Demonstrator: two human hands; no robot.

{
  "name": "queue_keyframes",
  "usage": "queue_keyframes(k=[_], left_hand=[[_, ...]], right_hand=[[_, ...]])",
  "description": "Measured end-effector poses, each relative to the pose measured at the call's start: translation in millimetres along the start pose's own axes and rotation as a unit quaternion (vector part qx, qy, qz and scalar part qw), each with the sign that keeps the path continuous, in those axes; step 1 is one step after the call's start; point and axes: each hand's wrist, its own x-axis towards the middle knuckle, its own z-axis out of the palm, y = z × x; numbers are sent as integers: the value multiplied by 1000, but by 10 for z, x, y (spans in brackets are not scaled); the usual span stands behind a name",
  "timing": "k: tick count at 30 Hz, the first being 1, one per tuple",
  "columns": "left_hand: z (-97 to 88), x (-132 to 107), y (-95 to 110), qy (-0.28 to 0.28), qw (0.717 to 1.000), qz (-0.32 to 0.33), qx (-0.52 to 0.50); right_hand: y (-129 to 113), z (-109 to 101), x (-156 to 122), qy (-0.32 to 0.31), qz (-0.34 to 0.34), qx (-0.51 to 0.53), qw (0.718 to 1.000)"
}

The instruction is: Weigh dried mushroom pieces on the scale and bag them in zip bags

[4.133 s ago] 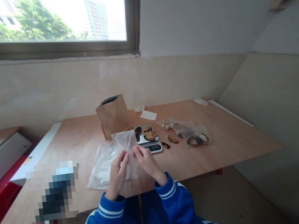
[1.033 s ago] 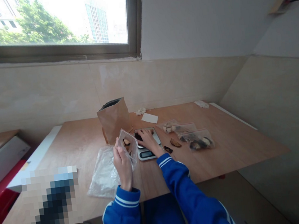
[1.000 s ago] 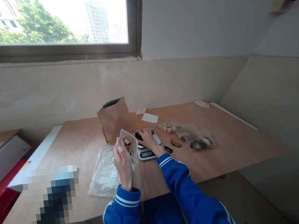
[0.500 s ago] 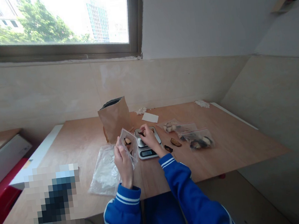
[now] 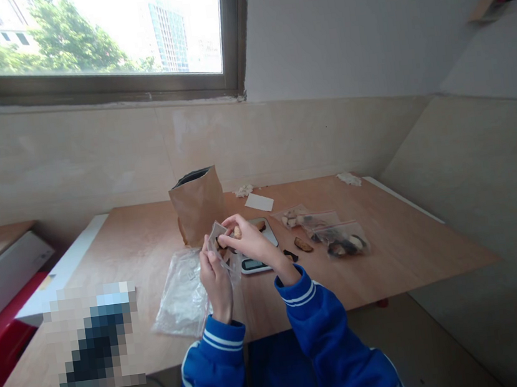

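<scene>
My left hand (image 5: 215, 283) grips a small clear zip bag (image 5: 216, 230) by its side, its mouth tilted to the right. Tan and dark dried slices show inside. At that mouth my right hand (image 5: 255, 243) has its fingers pinched around a dried slice (image 5: 237, 231), partly hidden by the fingers. Below and behind the right hand lies a white digital scale (image 5: 270, 231), with another tan slice (image 5: 260, 225) on its plate. Just right of the scale, a brown slice (image 5: 303, 244) and a dark curled one (image 5: 290, 255) rest on the table.
A brown paper bag (image 5: 199, 208) stands open behind my left hand. Clear plastic (image 5: 177, 301) lies flat at the left. Filled zip bags (image 5: 346, 240) sit to the right, and a white card (image 5: 259, 203) is at the back. A pixelated dark object (image 5: 95, 342) occupies the table's left.
My right hand has moved left from above the scale to the mouth of the zip bag, carrying the slice. The left hand stays almost in place with the bag.
</scene>
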Motion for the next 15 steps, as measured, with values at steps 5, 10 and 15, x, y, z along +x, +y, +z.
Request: queue_keyframes(k=[5,10,15], left_hand=[[-7,-6,-8,2,1000,7,-3],[-14,-14,-6,16,1000,-8,1],[-4,-44,7,19,1000,-16,4]], right_hand=[[-130,3,-58,-34,-9,-40,999],[-199,-40,-77,-91,26,-22,995],[-200,-24,-70,-77,16,-18,997]])
